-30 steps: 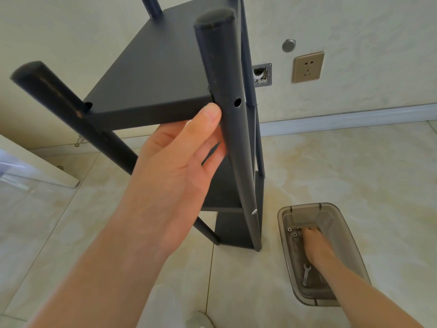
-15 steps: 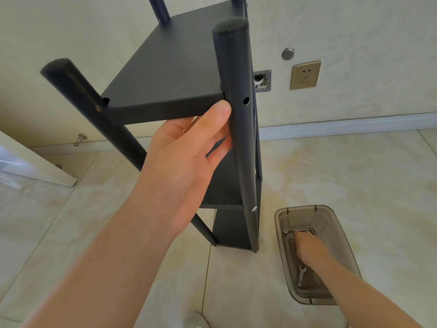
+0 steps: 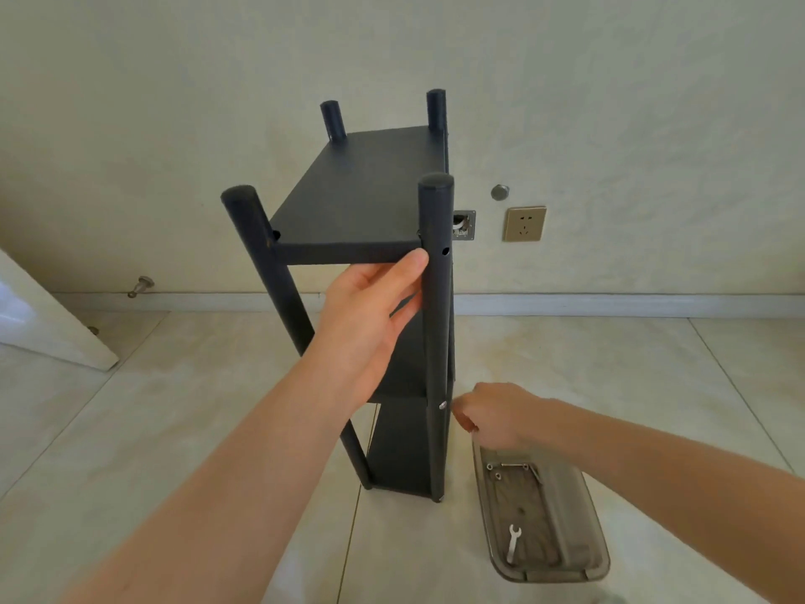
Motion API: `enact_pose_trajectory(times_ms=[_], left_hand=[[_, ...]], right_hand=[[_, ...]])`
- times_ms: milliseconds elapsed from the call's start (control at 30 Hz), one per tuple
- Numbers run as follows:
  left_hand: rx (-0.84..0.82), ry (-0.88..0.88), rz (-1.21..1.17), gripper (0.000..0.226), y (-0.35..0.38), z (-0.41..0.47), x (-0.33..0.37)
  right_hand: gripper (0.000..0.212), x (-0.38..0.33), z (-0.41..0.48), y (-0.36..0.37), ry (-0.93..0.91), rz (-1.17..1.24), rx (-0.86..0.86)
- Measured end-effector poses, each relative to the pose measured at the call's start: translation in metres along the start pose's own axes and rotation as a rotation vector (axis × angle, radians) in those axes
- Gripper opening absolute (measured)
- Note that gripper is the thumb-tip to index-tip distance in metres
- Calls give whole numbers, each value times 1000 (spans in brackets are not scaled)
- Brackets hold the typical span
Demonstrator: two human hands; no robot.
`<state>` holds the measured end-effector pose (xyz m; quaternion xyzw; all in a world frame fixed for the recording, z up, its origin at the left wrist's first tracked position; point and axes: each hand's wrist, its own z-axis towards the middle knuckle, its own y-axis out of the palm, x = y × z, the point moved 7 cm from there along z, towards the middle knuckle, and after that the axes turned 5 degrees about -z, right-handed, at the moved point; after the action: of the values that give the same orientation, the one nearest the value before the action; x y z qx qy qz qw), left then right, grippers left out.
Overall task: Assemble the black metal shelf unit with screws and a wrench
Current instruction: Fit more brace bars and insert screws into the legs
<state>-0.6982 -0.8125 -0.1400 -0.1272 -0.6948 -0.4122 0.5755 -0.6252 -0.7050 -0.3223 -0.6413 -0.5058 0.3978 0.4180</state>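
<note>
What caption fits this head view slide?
Left hand steadies the shelf, right hand curled beside a screw in its post, wrench lying in the tray.

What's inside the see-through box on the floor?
In the box lie a small silver wrench and a few screws at the far end. The right forearm covers its far edge, so anything there is hidden.
</note>
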Motion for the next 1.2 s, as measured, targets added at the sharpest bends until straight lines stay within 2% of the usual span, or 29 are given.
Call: enact_pose_trajectory(times_ms=[67,200,400,567,667,800,900,1033,1200], left_hand=[[9,-2,3,17,0,-1,0],[24,5,9,17,-2,-2,1],[-5,18,-15,12,-3,-2,4],[-20,10,-1,10,-5,-3,6],[-27,13,-6,12,-5,-3,8],[-27,11,-17,15,-5,-2,7],[-29,17,3,13,-4,-2,7],[-35,19,11,12,-3,-1,6],[-56,22,6,14,-2,-1,6]], right_hand=[[16,-11,-16,-31,-64,57,34],[9,-25,-56,-91,-107,373,128],[14,-22,-105,-141,-59,1045,326],[5,-12,-113,-164,-40,1470,500],[11,-10,-117,-173,-78,1528,598],[2,-7,-124,-180,-95,1511,693],[6,-9,-125,-184,-91,1447,737],[13,-13,-125,-185,-71,1246,786],[12,-18,-126,-188,-91,1214,820]])
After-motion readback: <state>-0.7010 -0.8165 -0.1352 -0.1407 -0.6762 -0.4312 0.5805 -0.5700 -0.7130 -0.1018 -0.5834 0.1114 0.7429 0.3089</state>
